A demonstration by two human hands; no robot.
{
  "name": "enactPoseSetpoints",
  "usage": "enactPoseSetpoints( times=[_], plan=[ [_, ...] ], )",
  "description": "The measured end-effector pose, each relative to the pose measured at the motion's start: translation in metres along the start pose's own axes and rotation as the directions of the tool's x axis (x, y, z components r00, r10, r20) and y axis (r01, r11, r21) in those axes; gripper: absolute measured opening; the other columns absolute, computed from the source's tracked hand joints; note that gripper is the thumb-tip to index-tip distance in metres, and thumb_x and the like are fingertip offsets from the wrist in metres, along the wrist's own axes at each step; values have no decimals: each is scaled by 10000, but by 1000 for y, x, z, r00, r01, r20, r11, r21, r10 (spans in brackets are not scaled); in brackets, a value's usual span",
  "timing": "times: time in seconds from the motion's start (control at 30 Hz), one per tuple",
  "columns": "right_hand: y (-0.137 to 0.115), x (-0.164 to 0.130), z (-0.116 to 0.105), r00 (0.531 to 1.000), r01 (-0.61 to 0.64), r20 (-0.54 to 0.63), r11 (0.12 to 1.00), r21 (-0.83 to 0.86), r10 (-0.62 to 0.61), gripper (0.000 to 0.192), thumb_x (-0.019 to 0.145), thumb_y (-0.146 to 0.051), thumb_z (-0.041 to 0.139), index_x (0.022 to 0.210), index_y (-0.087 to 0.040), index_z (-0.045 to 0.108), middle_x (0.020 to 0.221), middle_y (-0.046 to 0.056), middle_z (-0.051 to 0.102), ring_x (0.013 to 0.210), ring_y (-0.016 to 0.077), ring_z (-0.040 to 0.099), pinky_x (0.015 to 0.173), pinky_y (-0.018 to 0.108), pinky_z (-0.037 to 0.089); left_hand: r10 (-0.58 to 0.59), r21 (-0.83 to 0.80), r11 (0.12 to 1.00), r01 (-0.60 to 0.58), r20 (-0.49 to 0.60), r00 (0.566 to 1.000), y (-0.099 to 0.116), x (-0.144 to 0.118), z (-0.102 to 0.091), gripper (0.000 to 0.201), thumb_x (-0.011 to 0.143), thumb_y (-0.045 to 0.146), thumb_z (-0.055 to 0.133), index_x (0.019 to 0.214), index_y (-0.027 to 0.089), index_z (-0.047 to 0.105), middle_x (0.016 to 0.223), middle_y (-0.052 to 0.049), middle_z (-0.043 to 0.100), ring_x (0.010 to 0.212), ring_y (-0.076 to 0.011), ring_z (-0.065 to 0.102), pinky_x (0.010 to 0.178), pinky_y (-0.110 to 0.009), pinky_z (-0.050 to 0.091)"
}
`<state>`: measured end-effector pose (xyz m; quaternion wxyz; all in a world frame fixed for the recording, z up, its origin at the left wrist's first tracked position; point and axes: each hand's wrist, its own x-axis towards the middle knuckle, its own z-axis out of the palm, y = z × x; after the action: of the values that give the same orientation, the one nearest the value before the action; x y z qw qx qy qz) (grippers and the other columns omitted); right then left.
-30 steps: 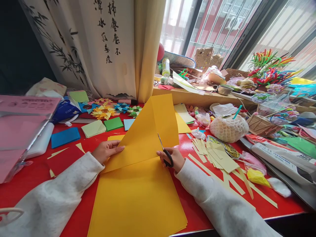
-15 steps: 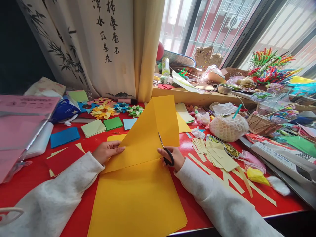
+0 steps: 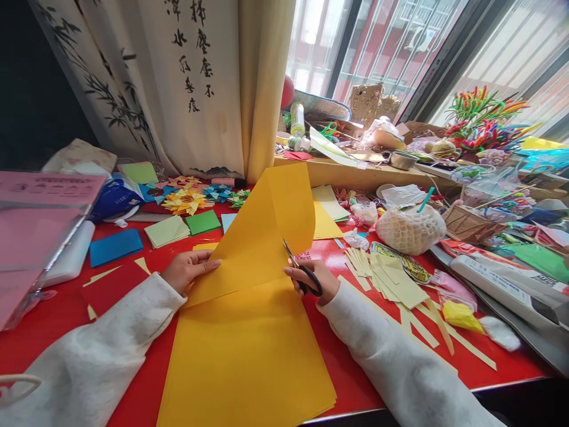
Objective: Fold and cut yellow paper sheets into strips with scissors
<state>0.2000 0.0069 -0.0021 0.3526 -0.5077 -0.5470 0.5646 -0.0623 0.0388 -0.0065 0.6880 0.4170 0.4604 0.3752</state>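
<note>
My left hand (image 3: 189, 271) pinches the left edge of a yellow sheet of paper (image 3: 249, 252), thumb on top. The sheet is tilted up off the table, and its right part bends along a line toward the far end. In my right hand (image 3: 317, 280) is a pair of scissors (image 3: 306, 274) with black handles. Its blades are parted a little and lie at the sheet's right edge. Below the raised sheet lies a stack of yellow paper (image 3: 249, 362), its far end hidden by that sheet.
Cream strips and pieces (image 3: 395, 276) lie to the right, near a netted white ball-like bundle (image 3: 411, 228). On the left are red squares (image 3: 116, 289), blue paper (image 3: 116, 248) and green paper (image 3: 203, 222). Folded paper flowers (image 3: 184, 200) sit farther back. Craft supplies crowd the windowsill (image 3: 329, 172).
My right hand and the scissors have shifted slightly right, and the blades have opened. The raised sheet and my left hand have moved a little to the left.
</note>
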Motion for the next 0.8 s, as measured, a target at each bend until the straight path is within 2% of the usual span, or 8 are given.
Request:
enactPoseSetpoints(
  times=[0.1, 0.13, 0.23, 0.3, 0.37, 0.5, 0.63, 0.8],
  plan=[
    [-16, -5, -10, 984, 108, -143, 994, 23, -104, 312, 626, -463, 552, 624, -154, 510, 420, -42, 442, 334, 65, 418, 315, 182, 292, 0, -5, 1000, 0, -3, 1000, 2, 0, -1, 320, 548, 227, 691, 850, 165, 604, 797, -40, 664, 726, -188, 617, 636, -243, 495],
    [-19, -5, -15, 961, 175, -224, 984, 32, -163, 304, 641, -456, 539, 681, -155, 521, 452, -35, 454, 373, 72, 439, 318, 177, 292, -13, -6, 1000, 13, 10, 1000, 3, 0, -1, 322, 548, 223, 691, 852, 166, 602, 793, -37, 664, 724, -186, 617, 632, -241, 495],
    [-21, 1, -34, 842, 362, -440, 932, 32, -312, 327, 640, -413, 558, 870, -190, 495, 657, -7, 514, 597, 103, 517, 417, 168, 383, -56, -10, 998, 57, 91, 994, 2, -2, 2, 313, 557, 209, 684, 854, 167, 597, 809, -38, 660, 739, -191, 615, 644, -251, 490],
    [-16, 9, -46, 813, 380, -489, 924, 38, -315, 382, 606, -398, 597, 914, -215, 464, 784, 0, 521, 715, 115, 528, 547, 197, 440, -82, -5, 997, 83, 140, 987, 2, -3, 5, 330, 551, 200, 687, 865, 165, 589, 842, -48, 653, 771, -207, 608, 667, -273, 485],
    [-10, 18, -55, 836, 335, -487, 938, 87, -253, 402, 578, -406, 615, 900, -224, 457, 815, -5, 520, 734, 118, 533, 610, 228, 450, -108, 15, 994, 107, 166, 980, 1, -4, 7, 366, 537, 196, 692, 883, 168, 577, 866, -58, 647, 790, -222, 603, 666, -287, 484],
    [-5, 23, -57, 921, 265, -329, 955, 131, -210, 372, 544, -356, 643, 852, -199, 505, 803, 4, 548, 717, 134, 537, 628, 250, 440, -156, 108, 985, 132, 250, 956, 0, -11, 8, 371, 559, 214, 671, 915, 207, 566, 885, -59, 640, 811, -234, 597, 650, -294, 478],
    [-9, 17, -52, 942, 213, -285, 972, 96, -178, 324, 540, -293, 644, 824, -178, 540, 696, -17, 526, 602, 106, 507, 504, 211, 398, -187, 243, 962, 123, 263, 946, 4, -20, 6, 387, 526, 142, 679, 883, 259, 591, 861, -26, 641, 925, -237, 548, 678, -271, 461],
    [-5, 16, -47, 980, 135, -156, 988, 69, -123, 324, 538, -266, 637, 839, -192, 541, 645, -45, 474, 509, 71, 449, 367, 173, 306, -285, 258, 940, 222, 240, 928, 0, -18, 18, 475, 522, 174, 685, 974, 215, 543, 727, -15, 636, 762, -202, 600, 596, -256, 471]
  ],
)
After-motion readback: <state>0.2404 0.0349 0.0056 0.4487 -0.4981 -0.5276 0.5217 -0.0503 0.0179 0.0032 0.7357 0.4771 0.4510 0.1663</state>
